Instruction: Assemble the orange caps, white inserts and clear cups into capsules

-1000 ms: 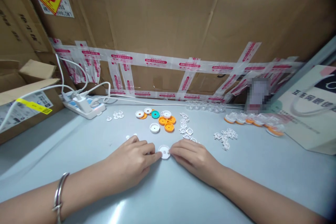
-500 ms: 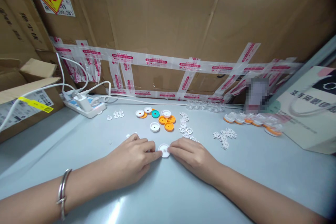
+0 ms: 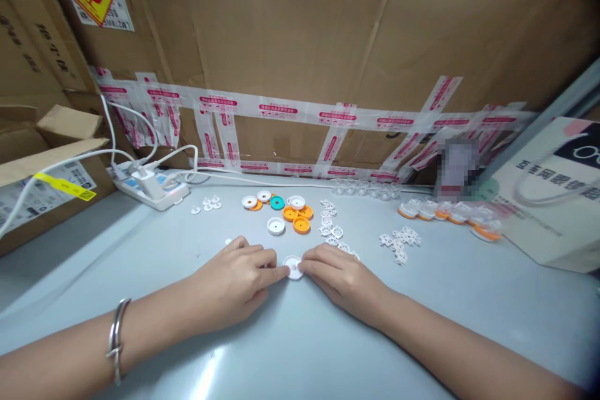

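A small white round plastic disc (image 3: 294, 269) with a raised rim lies on the table between my hands. My left hand (image 3: 246, 281) has its index fingertip on the disc's left side, with the other fingers curled. From the right, the pressed-together fingertips of my right hand (image 3: 345, 278) hold the opposite edge. Something small at the disc's centre is too blurred to make out. Beyond my hands lie a white dish-shaped disc (image 3: 276, 226), several orange discs (image 3: 301, 225) and a teal disc (image 3: 277, 203). White openwork pieces (image 3: 325, 222) lie near my right hand, some partly hidden behind it.
Small white stemmed pieces (image 3: 207, 207) lie at the left, near a power strip (image 3: 164, 197) with cables. Clear plastic parts (image 3: 365, 190) line the back, before a large carton (image 3: 290, 25). Orange-based clear pieces (image 3: 462, 214) and more white openwork pieces (image 3: 400, 241) lie right, near a printed box (image 3: 548, 200).
The bracelet on my left forearm has shifted slightly to the right. Both hands stay at the white disc, almost in the same place.
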Demonstrator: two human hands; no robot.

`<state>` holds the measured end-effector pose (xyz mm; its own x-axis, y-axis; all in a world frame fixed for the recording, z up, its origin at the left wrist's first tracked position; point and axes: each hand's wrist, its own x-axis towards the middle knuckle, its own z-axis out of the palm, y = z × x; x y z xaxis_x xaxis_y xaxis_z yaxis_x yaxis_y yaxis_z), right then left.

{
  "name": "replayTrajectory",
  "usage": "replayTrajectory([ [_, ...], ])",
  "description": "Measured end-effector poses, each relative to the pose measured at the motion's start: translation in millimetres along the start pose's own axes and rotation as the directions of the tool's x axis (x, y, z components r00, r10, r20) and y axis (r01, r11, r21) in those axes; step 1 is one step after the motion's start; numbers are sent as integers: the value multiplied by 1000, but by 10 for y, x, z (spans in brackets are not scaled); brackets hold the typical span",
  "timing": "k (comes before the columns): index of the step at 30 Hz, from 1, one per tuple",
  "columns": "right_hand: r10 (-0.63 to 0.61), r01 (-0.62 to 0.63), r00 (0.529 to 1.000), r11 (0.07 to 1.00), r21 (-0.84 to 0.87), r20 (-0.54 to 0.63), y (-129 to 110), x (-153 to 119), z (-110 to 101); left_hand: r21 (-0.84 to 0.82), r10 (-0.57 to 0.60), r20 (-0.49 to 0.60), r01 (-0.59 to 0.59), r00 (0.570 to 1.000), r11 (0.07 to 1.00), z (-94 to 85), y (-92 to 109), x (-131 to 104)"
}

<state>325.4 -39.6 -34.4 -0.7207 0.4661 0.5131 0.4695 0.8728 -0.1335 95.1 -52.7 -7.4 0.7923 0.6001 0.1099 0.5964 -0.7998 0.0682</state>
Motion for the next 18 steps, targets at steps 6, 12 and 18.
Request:
replayTrajectory([
  [6,20,-20,1000,999,43,-6,-14,1,0,-6,-16,30,16,999,1000,-9,-4,0],
  [12,56,-57,998,989,135,6,-11,-9,0,1,-9,8,9,1000,1000,-17,14,-6],
  [18,170,-148,984,949,280,-54,-6,4,-43,-37,-13,-17,13,1000,999,-27,11,-4],
])
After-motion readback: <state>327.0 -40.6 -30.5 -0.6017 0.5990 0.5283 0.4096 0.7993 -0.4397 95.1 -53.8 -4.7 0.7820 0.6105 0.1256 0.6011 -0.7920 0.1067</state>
